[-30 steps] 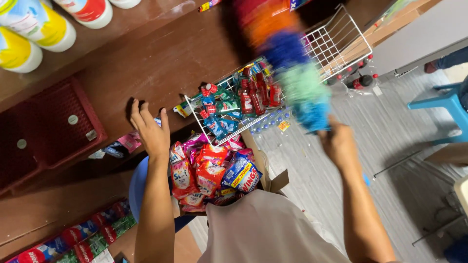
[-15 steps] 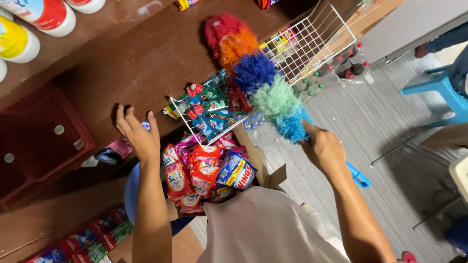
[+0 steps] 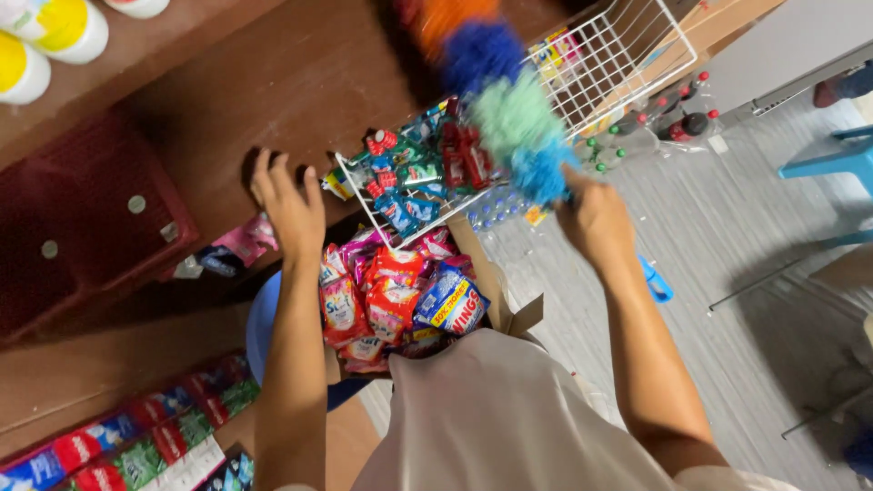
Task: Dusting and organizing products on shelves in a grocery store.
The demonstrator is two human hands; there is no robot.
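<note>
My right hand (image 3: 596,218) grips the handle of a fluffy multicoloured duster (image 3: 496,91), whose orange, blue and green head is blurred above a white wire basket (image 3: 627,55). The basket holds small sachets and packets (image 3: 418,177). My left hand (image 3: 289,205) rests flat, fingers spread, on the dark brown wooden shelf (image 3: 300,82) left of the basket. Below both hands a cardboard box (image 3: 496,291) is filled with colourful pouches (image 3: 391,295).
A dark red plastic crate (image 3: 86,218) stands at the left. White and yellow bottles (image 3: 50,36) sit at the top left. Rows of sachets (image 3: 136,436) lie on a lower shelf. Small bottles (image 3: 668,118) and blue chairs (image 3: 832,155) stand on the grey floor at right.
The duster has swung up and over the wire basket while my right hand shifted a little. My left hand stays pressed on the shelf.
</note>
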